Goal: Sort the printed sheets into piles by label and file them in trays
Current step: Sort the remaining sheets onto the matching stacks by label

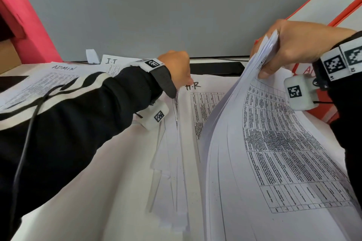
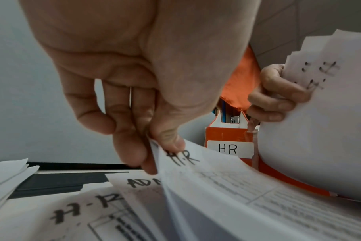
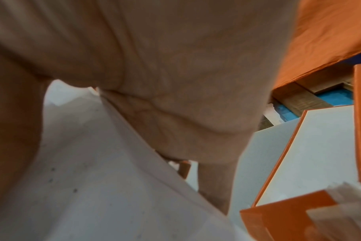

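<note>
A thick stack of printed sheets (image 1: 264,143) is lifted at its far end by my right hand (image 1: 290,49), which grips the top edges of several sheets (image 2: 319,101). My left hand (image 1: 176,68) pinches the top corner of one sheet marked "H.R" (image 2: 181,158) between thumb and fingers. Under it lie another "H.R" sheet (image 2: 82,210) and a sheet starting "AD" (image 2: 142,182). An orange tray labelled "HR" (image 2: 229,148) stands behind. In the right wrist view the palm (image 3: 165,81) covers the held paper (image 3: 93,163).
Sheets headed "ADMIN" (image 1: 62,68) and "I.T" (image 1: 111,61) lie at the back left of the desk. Orange trays (image 1: 333,6) stand at the right, a pink box (image 1: 25,25) at the left. A grey wall (image 1: 156,6) runs behind.
</note>
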